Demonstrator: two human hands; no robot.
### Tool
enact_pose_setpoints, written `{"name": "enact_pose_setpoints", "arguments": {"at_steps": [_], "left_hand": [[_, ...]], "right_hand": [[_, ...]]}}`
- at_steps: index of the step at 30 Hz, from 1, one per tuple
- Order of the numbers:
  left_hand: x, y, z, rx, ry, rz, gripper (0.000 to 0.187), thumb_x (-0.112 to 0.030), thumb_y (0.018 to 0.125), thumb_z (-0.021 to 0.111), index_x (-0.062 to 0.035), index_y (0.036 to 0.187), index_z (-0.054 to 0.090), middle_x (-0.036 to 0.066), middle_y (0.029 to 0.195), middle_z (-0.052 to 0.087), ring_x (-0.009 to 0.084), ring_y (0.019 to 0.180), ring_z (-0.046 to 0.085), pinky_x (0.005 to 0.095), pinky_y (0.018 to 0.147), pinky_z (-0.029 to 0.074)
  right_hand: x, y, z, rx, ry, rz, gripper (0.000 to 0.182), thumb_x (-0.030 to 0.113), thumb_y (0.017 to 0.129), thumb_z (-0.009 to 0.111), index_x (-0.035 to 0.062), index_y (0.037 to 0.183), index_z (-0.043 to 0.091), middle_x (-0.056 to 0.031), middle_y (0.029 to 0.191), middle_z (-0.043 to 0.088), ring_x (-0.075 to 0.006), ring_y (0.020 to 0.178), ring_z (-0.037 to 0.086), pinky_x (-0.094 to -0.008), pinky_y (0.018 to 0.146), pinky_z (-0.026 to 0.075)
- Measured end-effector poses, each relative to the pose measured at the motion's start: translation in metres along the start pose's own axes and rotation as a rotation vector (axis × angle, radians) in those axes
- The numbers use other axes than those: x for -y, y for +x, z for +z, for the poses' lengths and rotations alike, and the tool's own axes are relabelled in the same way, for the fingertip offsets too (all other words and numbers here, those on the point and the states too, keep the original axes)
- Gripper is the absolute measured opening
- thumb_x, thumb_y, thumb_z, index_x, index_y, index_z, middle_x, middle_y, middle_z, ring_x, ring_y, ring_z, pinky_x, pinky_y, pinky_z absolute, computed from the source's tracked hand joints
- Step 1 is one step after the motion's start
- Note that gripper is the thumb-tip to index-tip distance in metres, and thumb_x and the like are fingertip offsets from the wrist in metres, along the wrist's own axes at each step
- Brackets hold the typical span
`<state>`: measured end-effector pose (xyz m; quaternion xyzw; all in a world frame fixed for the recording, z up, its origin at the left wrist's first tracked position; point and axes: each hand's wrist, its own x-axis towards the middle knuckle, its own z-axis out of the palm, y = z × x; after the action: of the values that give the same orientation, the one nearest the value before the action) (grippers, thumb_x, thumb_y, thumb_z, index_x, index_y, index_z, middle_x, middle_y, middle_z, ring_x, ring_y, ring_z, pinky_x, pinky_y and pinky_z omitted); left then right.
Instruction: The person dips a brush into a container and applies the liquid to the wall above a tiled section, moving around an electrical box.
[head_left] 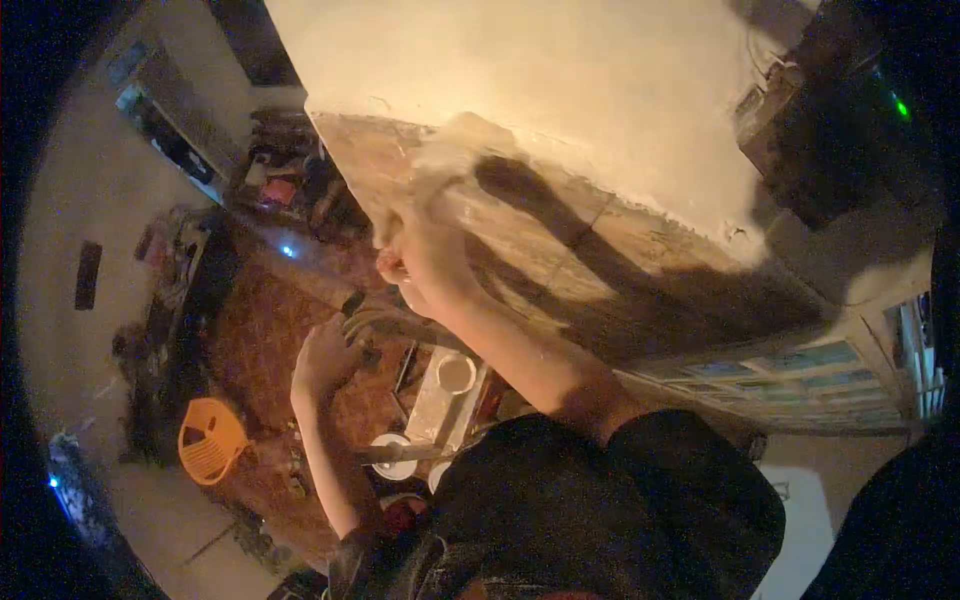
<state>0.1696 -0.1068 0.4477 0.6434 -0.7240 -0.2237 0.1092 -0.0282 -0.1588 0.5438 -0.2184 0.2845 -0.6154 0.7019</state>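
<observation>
Right hand [415, 255] clenched on a plastering trowel [440, 165] pressed to the wall [560, 230], left hand [325, 355] gripping something dark I can't make out: press unevenly and wet plaster could slide off onto the cluttered floor [270, 330].

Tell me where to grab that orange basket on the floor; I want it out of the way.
Grip the orange basket by its upper rim, coming from above. It seems to lie tilted with its open, slotted face turned up, and nothing covers it. The left hand is nearest; the right hand is up at the wall.
</observation>
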Motion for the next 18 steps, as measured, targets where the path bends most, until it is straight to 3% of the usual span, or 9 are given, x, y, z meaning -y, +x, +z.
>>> {"name": "enact_pose_setpoints", "arguments": {"at_steps": [5, 7, 9, 10, 11, 13, 14, 16, 18], "left_hand": [[0.000, -0.002, 0.001, -0.006, -0.034, 0.081, 0.034, -0.026, 0.083, 0.060, -0.0040, 0.109, 0.062, 0.017, 0.108, 0.064, 0.0398, 0.100, 0.059, 0.0462, 0.084, 0.049], [-0.006, -0.005, -0.003, -0.064, -0.009, 0.241, 0.030, -0.024, 0.084, 0.059, -0.0056, 0.106, 0.063, 0.014, 0.111, 0.064, 0.0364, 0.100, 0.060, 0.0444, 0.084, 0.050], [-0.007, -0.003, -0.011, 0.028, 0.231, 0.385, 0.029, -0.023, 0.087, 0.054, -0.0097, 0.112, 0.063, 0.009, 0.116, 0.063, 0.0336, 0.105, 0.059, 0.0419, 0.086, 0.050], [-0.006, 0.002, -0.016, 0.167, 0.432, 0.437, 0.033, -0.023, 0.090, 0.050, -0.0130, 0.119, 0.061, 0.005, 0.121, 0.061, 0.0328, 0.110, 0.057, 0.0404, 0.089, 0.050], [-0.029, -0.002, -0.032, 0.214, 0.373, 0.285, 0.033, -0.025, 0.090, 0.049, -0.0138, 0.119, 0.060, 0.006, 0.121, 0.061, 0.0322, 0.111, 0.056, 0.0410, 0.088, 0.051], [-0.019, 0.003, -0.023, 0.118, 0.243, 0.317, 0.029, -0.027, 0.089, 0.051, -0.0108, 0.111, 0.062, 0.009, 0.115, 0.063, 0.0299, 0.106, 0.059, 0.0398, 0.085, 0.051], [0.003, 0.007, -0.006, -0.054, 0.190, 0.511, 0.027, -0.027, 0.087, 0.054, -0.0070, 0.102, 0.065, 0.011, 0.107, 0.066, 0.0282, 0.101, 0.061, 0.0381, 0.083, 0.052], [0.020, 0.010, 0.006, 0.038, 0.100, 0.276, 0.033, -0.033, 0.087, 0.055, -0.0064, 0.105, 0.064, 0.013, 0.110, 0.065, 0.0287, 0.106, 0.060, 0.0390, 0.087, 0.050], [0.018, 0.012, 0.005, 0.099, 0.050, 0.072, 0.039, -0.038, 0.086, 0.056, -0.0069, 0.108, 0.063, 0.015, 0.114, 0.063, 0.0273, 0.111, 0.058, 0.0392, 0.091, 0.049]], "right_hand": [[-0.017, -0.023, -0.037, 0.178, -0.129, 0.183, 0.020, 0.029, 0.094, 0.056, 0.0187, 0.107, 0.045, -0.0030, 0.061, 0.049, -0.0121, 0.040, 0.040, -0.0243, 0.036, 0.026], [-0.034, -0.051, -0.083, 0.093, -0.254, 0.232, 0.019, 0.034, 0.095, 0.055, 0.0224, 0.106, 0.045, -0.0029, 0.060, 0.048, -0.0120, 0.037, 0.037, -0.0239, 0.035, 0.024], [-0.038, -0.082, -0.118, -0.140, -0.336, 0.385, 0.019, 0.040, 0.096, 0.051, 0.0242, 0.104, 0.045, -0.0028, 0.060, 0.047, -0.0113, 0.037, 0.035, -0.0233, 0.033, 0.023], [-0.035, -0.093, -0.140, -0.101, -0.405, 0.470, 0.021, 0.042, 0.097, 0.048, 0.0226, 0.103, 0.045, -0.0029, 0.060, 0.047, -0.0112, 0.037, 0.035, -0.0232, 0.032, 0.023], [-0.032, -0.104, -0.161, -0.059, -0.472, 0.571, 0.024, 0.045, 0.097, 0.046, 0.0211, 0.103, 0.046, -0.0030, 0.060, 0.048, -0.0111, 0.037, 0.035, -0.0230, 0.031, 0.023], [-0.034, -0.105, -0.186, -0.066, -0.441, 0.767, 0.031, 0.047, 0.098, 0.043, 0.0161, 0.104, 0.045, -0.0031, 0.060, 0.048, -0.0119, 0.037, 0.035, -0.0234, 0.030, 0.024], [-0.042, -0.109, -0.193, -0.127, -0.407, 0.770, 0.022, 0.032, 0.097, 0.048, 0.0102, 0.101, 0.049, -0.0033, 0.062, 0.050, -0.0133, 0.041, 0.041, -0.0238, 0.033, 0.028], [-0.068, -0.107, -0.222, 0.179, -0.823, 0.674, 0.014, 0.019, 0.091, 0.052, 0.0086, 0.100, 0.053, -0.0030, 0.065, 0.052, -0.0131, 0.048, 0.047, -0.0237, 0.037, 0.033], [-0.088, -0.101, -0.245, 0.479, -1.042, 0.558, 0.024, 0.008, 0.081, 0.057, 0.0069, 0.105, 0.057, -0.0041, 0.071, 0.055, -0.0171, 0.055, 0.052, -0.0273, 0.046, 0.041]]}}
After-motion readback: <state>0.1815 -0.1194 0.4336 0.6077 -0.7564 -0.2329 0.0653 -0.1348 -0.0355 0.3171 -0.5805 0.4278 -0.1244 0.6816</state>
